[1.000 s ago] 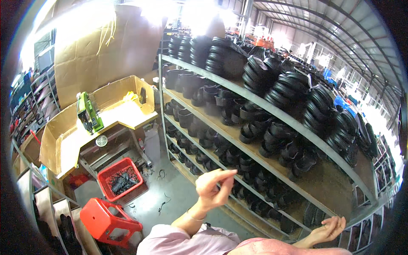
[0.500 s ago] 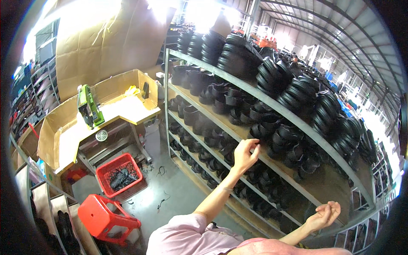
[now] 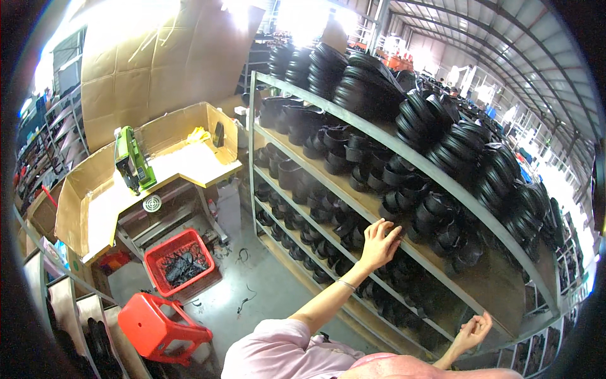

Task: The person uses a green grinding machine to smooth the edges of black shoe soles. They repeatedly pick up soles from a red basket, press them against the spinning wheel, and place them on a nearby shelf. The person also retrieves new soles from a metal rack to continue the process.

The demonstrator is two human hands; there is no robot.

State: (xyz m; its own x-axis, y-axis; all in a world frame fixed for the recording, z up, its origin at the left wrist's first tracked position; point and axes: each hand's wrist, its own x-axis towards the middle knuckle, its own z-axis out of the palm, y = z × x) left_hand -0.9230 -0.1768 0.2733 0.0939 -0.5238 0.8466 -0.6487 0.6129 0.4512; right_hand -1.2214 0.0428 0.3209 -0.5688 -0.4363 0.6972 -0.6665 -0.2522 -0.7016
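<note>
My left hand [image 3: 380,243] reaches to the front edge of a shelf board [image 3: 435,258]. Its fingers are slightly bent and apart, with nothing visible in them. Just beyond its fingertips lie curved, band-like black pieces [image 3: 437,211], heaped in rows. Lower and to the right, my right hand [image 3: 472,333] hovers by the near end of the same rack, its index finger stretched and the other fingers loosely bent. It shows nothing in its grasp. More black pieces, stacked in ribbed columns [image 3: 369,85], fill the top level of the metal rack [image 3: 404,148].
To the left, a cardboard-walled worktable [image 3: 101,218] carries a green machine [image 3: 134,161]. Below it, a red basket [image 3: 201,278] holds black scraps. A red plastic stool [image 3: 148,325] stands nearer on the grey floor [image 3: 240,278], where thin black strips lie. Side shelves [image 3: 91,316] line the lower left.
My left hand has moved slightly right and down along the shelf edge, and its fingers have spread. My right hand has dropped a little to the left. The view has shifted slightly.
</note>
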